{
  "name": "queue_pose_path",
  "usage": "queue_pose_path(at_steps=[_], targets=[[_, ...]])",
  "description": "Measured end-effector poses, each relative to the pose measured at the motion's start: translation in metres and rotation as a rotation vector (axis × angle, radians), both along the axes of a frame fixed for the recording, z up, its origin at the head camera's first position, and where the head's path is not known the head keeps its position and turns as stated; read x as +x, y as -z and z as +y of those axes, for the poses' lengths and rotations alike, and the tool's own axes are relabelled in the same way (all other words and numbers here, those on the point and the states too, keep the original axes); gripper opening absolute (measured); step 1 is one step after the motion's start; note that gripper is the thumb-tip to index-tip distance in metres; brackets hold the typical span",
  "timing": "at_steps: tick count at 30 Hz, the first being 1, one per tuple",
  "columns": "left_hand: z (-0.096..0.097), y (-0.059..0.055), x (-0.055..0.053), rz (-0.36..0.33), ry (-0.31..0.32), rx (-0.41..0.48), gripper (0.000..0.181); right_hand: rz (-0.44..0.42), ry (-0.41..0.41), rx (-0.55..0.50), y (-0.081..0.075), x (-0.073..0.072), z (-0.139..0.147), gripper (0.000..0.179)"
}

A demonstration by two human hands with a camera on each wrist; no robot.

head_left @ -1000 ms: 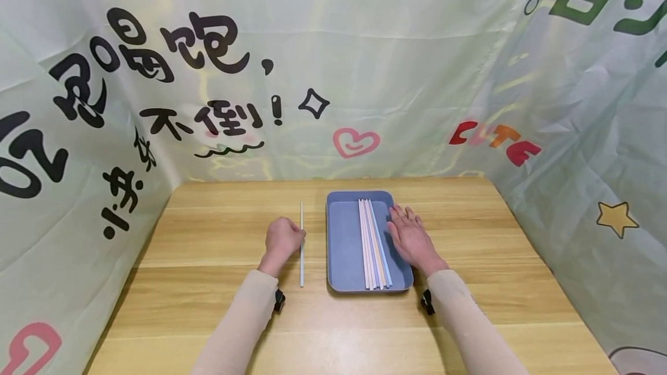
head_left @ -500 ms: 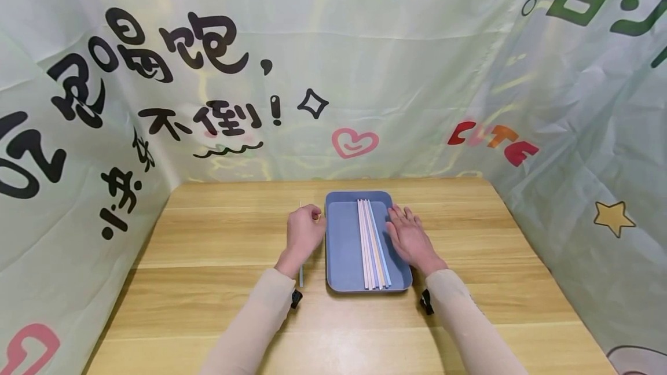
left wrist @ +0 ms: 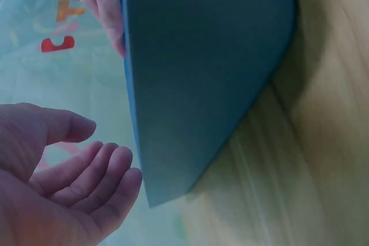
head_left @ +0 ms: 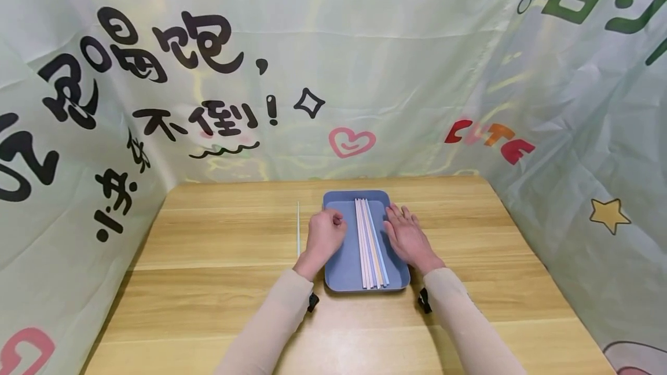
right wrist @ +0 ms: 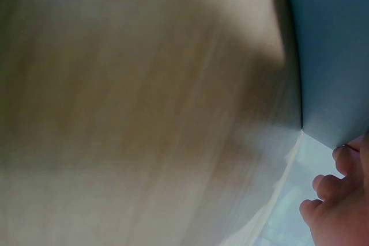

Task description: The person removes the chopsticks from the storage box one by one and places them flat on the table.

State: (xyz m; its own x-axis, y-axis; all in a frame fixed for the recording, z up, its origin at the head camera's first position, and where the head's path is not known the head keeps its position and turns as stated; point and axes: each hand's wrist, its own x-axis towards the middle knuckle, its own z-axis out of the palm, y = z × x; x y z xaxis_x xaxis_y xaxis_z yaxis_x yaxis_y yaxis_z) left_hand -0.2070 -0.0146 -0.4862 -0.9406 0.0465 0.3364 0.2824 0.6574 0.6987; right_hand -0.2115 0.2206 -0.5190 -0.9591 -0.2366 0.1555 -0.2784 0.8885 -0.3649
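Several pastel drinking straws (head_left: 371,247) lie side by side, lengthwise, in a blue-grey tray (head_left: 340,274). One more pale blue straw (head_left: 298,221) lies on the table to the left of the tray, its near end hidden behind my left wrist. My left hand (head_left: 325,236) hovers at the tray's left rim. In the left wrist view its fingers curl loosely, the thumb stands apart, and nothing is held. With fingers extended, my right hand (head_left: 410,241) rests on the tray's right rim; its fingertips show beside the tray wall in the right wrist view.
The wooden table (head_left: 219,236) ends at a printed cloth backdrop (head_left: 292,62), which also hangs along both sides. Each wrist carries a small black device.
My left hand has left the lone straw, moved right to the tray's left rim, and loosened its fingers. That straw stayed on the table. My right hand stays in place.
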Motion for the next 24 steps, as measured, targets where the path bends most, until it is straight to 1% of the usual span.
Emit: queue_pose_path(at_steps=[5,9,13,17,20,24], targets=[[0.009,0.006,-0.002,-0.077,0.025,-0.006,0.006,0.004,-0.002,-0.002,0.001,-0.001,0.001,0.055],[0.015,0.011,-0.001,-0.137,0.045,-0.002,0.003,-0.008,-0.003,0.003,0.002,-0.001,0.001,0.055],[0.021,0.016,0.001,-0.166,0.071,-0.024,0.005,-0.015,-0.002,0.008,0.003,-0.001,0.000,0.056],[0.025,0.020,0.003,-0.201,0.099,-0.042,0.008,0.014,-0.005,0.009,0.003,-0.002,0.000,0.055],[0.028,0.023,0.003,-0.224,0.097,-0.068,0.010,0.030,-0.002,0.005,0.003,-0.002,0.000,0.054],[0.030,0.028,0.002,-0.222,0.082,-0.112,0.015,0.022,0.002,0.002,0.003,-0.002,0.000,0.054]])
